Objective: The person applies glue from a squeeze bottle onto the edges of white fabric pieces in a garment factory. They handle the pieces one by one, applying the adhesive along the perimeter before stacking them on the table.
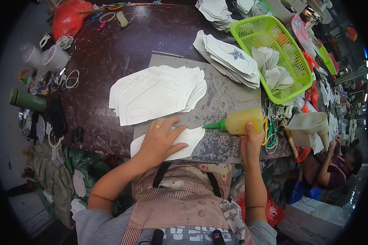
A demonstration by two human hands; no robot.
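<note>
My left hand [165, 136] lies spread on a white cut panel [192, 143] at the near edge of a grey board [233, 104], its fingers apart. In my right hand [251, 141] is a squeeze bottle [245, 121] of yellowish liquid, tipped onto its side. Its green nozzle [216, 125] points left, and the tip meets the panel's upper right corner. Just beyond my left hand a fanned stack of white panels [155, 92] rests on the board, with stitched dots and outlines on the top piece.
Another panel stack [229, 59] with a star lies beside a green basket [280, 96] holding white pieces. A beige container [308, 126] and scissors [270, 132] are at right. At left stand a green bottle [26, 100] and white cups [55, 58]. A person [335, 167] sits far right.
</note>
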